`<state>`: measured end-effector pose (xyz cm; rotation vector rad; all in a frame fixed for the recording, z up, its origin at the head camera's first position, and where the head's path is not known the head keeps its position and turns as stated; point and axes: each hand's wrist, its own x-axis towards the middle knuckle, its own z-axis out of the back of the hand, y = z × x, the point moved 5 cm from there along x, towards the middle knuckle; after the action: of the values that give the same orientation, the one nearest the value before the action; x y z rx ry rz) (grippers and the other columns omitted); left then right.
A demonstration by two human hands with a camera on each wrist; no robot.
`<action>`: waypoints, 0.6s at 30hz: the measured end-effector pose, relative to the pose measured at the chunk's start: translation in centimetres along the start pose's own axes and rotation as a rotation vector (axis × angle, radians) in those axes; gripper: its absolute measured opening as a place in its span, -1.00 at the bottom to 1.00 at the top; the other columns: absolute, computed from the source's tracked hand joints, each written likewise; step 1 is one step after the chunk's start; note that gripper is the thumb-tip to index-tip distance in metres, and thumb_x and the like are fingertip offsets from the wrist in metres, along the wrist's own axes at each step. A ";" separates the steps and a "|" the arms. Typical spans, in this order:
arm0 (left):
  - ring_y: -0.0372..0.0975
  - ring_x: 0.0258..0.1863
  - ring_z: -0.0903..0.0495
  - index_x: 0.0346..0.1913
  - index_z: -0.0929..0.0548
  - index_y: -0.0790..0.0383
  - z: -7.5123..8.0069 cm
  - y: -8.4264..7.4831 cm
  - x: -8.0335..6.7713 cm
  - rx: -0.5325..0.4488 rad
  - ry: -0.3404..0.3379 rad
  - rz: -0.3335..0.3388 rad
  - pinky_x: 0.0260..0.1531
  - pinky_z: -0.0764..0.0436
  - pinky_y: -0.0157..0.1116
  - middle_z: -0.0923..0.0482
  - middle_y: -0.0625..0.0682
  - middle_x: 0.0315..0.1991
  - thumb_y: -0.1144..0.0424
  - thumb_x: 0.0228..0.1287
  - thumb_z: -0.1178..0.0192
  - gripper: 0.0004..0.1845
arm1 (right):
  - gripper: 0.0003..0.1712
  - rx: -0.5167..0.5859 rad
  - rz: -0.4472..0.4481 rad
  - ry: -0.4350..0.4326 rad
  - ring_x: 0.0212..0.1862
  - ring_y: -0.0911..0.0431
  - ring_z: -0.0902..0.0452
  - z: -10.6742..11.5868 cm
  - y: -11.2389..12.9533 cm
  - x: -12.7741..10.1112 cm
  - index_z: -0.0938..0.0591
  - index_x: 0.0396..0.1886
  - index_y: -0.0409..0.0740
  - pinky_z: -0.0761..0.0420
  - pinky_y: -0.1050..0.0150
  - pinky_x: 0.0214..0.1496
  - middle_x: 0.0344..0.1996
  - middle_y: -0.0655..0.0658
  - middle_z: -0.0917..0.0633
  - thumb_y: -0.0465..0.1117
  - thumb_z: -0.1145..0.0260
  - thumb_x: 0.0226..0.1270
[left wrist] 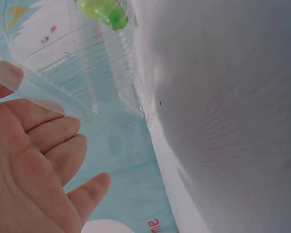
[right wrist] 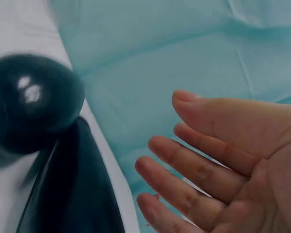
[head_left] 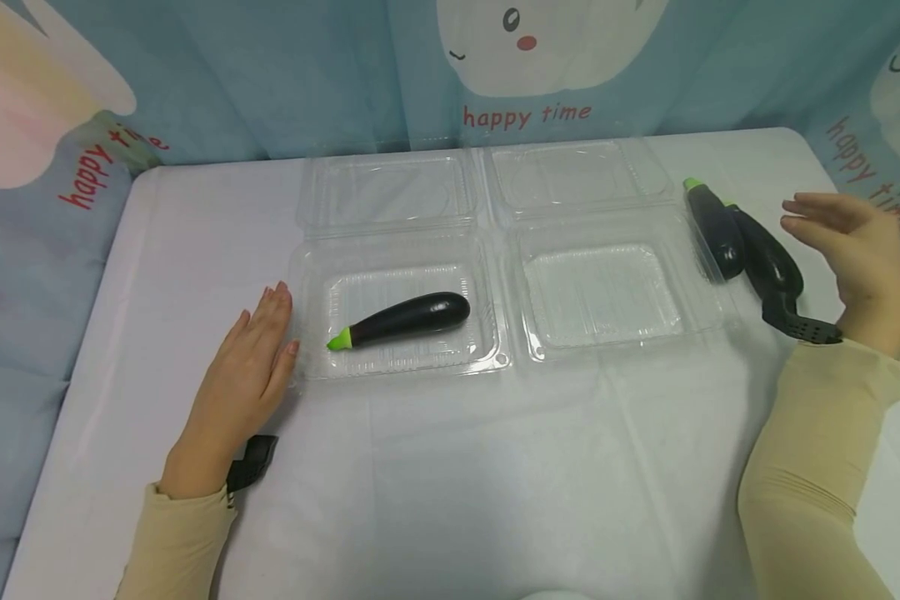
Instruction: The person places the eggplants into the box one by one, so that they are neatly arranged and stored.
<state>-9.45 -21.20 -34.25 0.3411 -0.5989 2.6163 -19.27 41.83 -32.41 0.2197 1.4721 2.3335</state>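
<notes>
In the head view an eggplant with a green stem end lies in the left clear plastic container. My left hand is at that container's left side, fingers straight, at its edge. In the left wrist view the clear rim crosses the fingers and thumb of my left hand. At the right, one eggplant and a second eggplant lie side by side. My right hand hovers right of them, fingers extended and apart from them. Both eggplants also show, close up, in the right wrist view.
A second clear container stands right of the first, its lid folded back toward the curtain. The first container's lid also lies back. A white cloth covers the table; a blue printed curtain hangs behind.
</notes>
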 end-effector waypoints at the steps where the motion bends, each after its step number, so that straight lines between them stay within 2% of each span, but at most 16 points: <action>1: 0.01 0.40 -0.13 0.41 -0.14 0.47 0.0 0.0 0.0 -0.001 0.001 -0.001 0.34 -0.09 0.06 -0.16 0.32 0.38 0.19 0.49 0.12 -0.43 | -0.47 0.003 -0.003 0.005 -0.08 0.44 -0.46 0.1 -0.2 0.0 -0.51 0.26 0.03 0.04 0.27 0.45 -0.08 0.31 -0.60 -0.25 -0.32 0.29; 5: 0.02 0.40 -0.13 0.40 -0.15 0.48 0.1 0.0 0.0 -0.005 0.000 0.001 0.35 -0.08 0.05 -0.17 0.33 0.37 0.21 0.49 0.10 -0.43 | -0.47 -0.031 -0.028 0.015 -0.07 0.46 -0.44 0.1 -0.8 0.1 -0.49 0.28 0.07 0.06 0.24 0.46 -0.06 0.32 -0.58 -0.20 -0.31 0.30; 8: 0.02 0.40 -0.13 0.41 -0.15 0.47 0.1 0.0 -0.1 -0.005 -0.006 -0.004 0.35 -0.08 0.05 -0.17 0.33 0.37 0.18 0.50 0.13 -0.43 | -0.47 -0.027 -0.027 0.039 -0.10 0.44 -0.45 0.0 -1.2 0.2 -0.49 0.28 0.04 -0.09 0.42 0.38 -0.08 0.31 -0.58 -0.20 -0.31 0.31; 9: 0.01 0.40 -0.14 0.41 -0.15 0.47 0.1 0.0 -0.1 -0.006 -0.011 -0.008 0.35 -0.09 0.05 -0.18 0.32 0.37 0.17 0.51 0.14 -0.43 | -0.47 -0.036 -0.028 0.049 -0.10 0.44 -0.44 0.0 -1.5 0.3 -0.48 0.28 0.03 -0.11 0.42 0.38 -0.08 0.31 -0.58 -0.19 -0.30 0.31; 12: 0.02 0.39 -0.15 0.40 -0.16 0.47 0.0 0.0 0.0 -0.002 -0.023 -0.019 0.33 -0.11 0.08 -0.19 0.32 0.36 0.14 0.52 0.17 -0.43 | -0.48 -0.039 0.001 0.085 -0.14 0.45 -0.46 0.2 -2.7 1.1 -0.52 0.25 0.02 -0.30 0.61 0.14 -0.11 0.30 -0.59 -0.20 -0.33 0.28; 16: 0.02 0.39 -0.15 0.41 -0.16 0.47 0.0 0.0 0.0 -0.002 -0.020 -0.017 0.33 -0.11 0.08 -0.18 0.32 0.37 0.14 0.52 0.16 -0.43 | -0.47 -0.055 0.001 0.109 -0.13 0.43 -0.47 0.0 -3.7 1.6 -0.54 0.23 0.02 -0.37 0.65 -0.02 -0.12 0.31 -0.59 -0.17 -0.37 0.24; 18: 0.02 0.40 -0.14 0.41 -0.15 0.47 0.0 0.0 0.0 -0.002 -0.014 -0.014 0.33 -0.11 0.07 -0.18 0.33 0.37 0.15 0.51 0.15 -0.43 | -0.42 -0.084 -0.029 0.118 -0.05 0.39 -0.45 -0.3 -3.5 1.3 -0.50 0.28 0.04 -0.34 0.66 0.03 -0.08 0.32 -0.56 -0.12 -0.37 0.24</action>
<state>-9.44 -21.24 -34.23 0.3616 -0.6017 2.6020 -19.74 43.47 -35.76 0.0386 1.4159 2.4150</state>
